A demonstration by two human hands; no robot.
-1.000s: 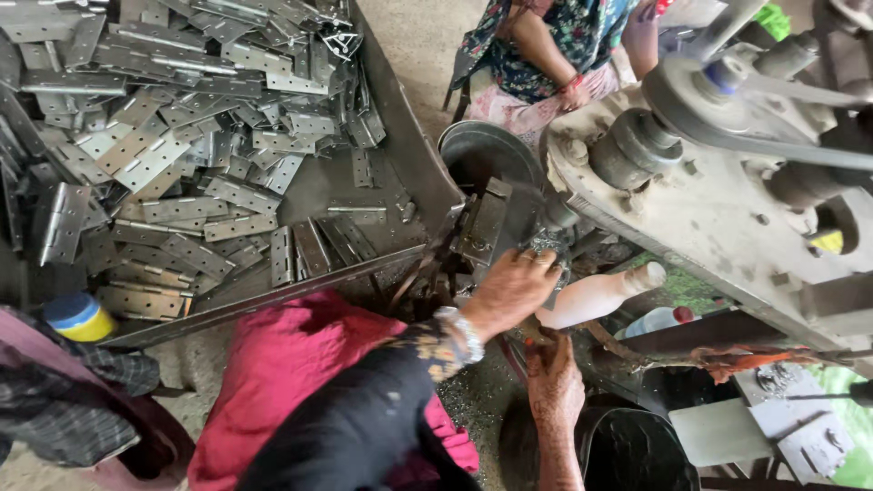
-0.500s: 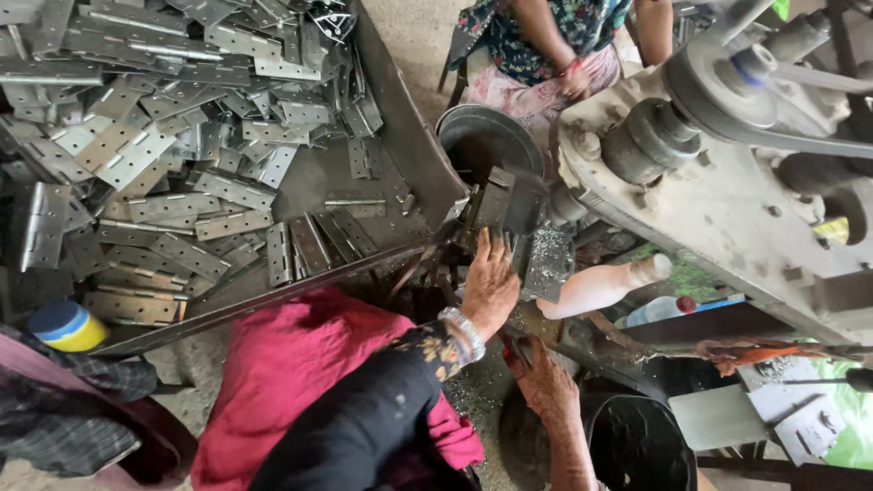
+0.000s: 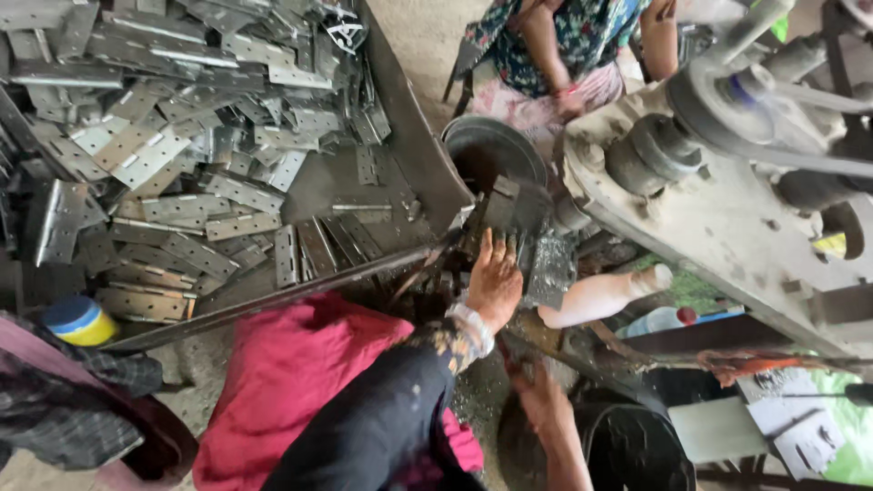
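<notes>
Left hand [image 3: 496, 280] spread flat, fingers up against dark metal block [image 3: 516, 207] at press [image 3: 727, 209], grasping nothing. Right hand [image 3: 538, 393] low beside bucket [image 3: 637, 445]; grip unclear. Hinges [image 3: 182, 155] heaped on tray [image 3: 409, 136].

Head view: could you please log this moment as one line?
left hand: on dark metal block | right hand: low by bucket | hinge plates: piled on tray

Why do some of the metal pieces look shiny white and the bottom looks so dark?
In the head view, daylight glares off the flat metal plates in the tray; low down, the dark sleeve and black bucket sit in shadow. The left hand looks sharp, the right hand dim, and the machine bends slightly near the edge.
</notes>
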